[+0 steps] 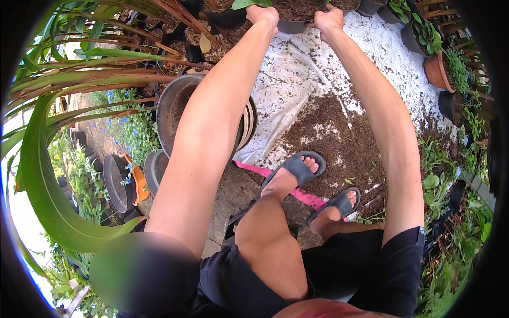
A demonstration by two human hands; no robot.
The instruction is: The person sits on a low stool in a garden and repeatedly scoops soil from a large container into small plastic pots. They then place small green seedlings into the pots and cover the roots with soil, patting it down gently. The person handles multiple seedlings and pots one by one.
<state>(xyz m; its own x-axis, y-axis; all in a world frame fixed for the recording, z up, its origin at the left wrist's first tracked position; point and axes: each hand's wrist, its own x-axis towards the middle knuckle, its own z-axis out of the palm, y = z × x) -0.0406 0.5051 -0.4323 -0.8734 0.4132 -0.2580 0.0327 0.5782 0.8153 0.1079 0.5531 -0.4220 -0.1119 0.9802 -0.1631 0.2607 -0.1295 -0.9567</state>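
Observation:
Both my arms reach far forward to the top edge of the view. A dark plastic pot filled with brown potting mix is held between my hands. My left hand grips its left side, beside a green leaf. On the right side, my right hand has its fingers at the rim. Below the pot spreads a white plastic sheet strewn with bits of soil. Part of the pot is cut off by the picture's edge.
Empty stacked pots stand beneath my left forearm. Loose soil covers the sheet near my sandalled feet. Potted plants, one in a terracotta-coloured pot, line the right side. Long-leaved plants arch in from the left. A pink strip crosses the ground.

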